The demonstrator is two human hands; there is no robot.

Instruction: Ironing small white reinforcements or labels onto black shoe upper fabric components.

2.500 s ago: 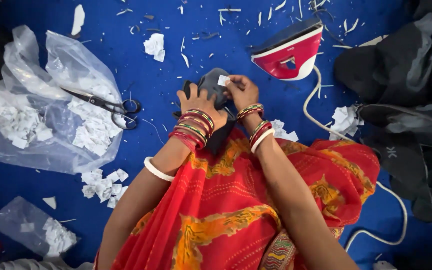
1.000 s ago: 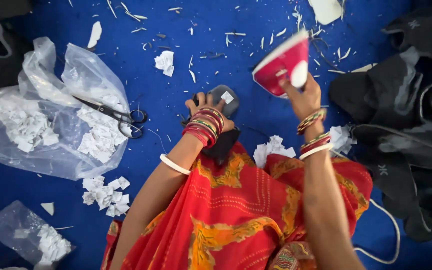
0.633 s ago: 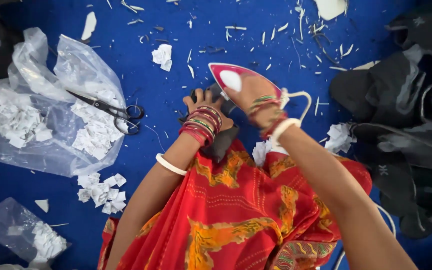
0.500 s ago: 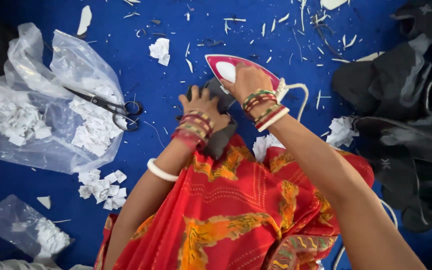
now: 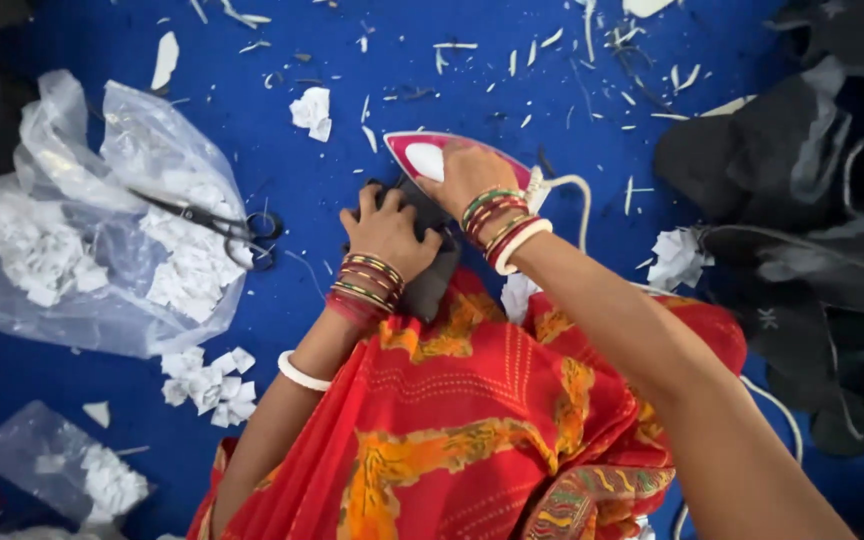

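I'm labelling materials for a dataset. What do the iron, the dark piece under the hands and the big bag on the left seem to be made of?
The iron: hard moulded plastic shell, pink-red and white with a smooth sheen. The dark piece: matte grey-black cloth, probably; it bends softly under the left hand. The bag: thin clear plastic film, crinkled and glossy, white scraps showing through. The right hand grips the iron.

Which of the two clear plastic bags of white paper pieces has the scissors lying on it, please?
The large bag at upper left: the black scissors lie across it. The smaller bag at lower left carries nothing on top.
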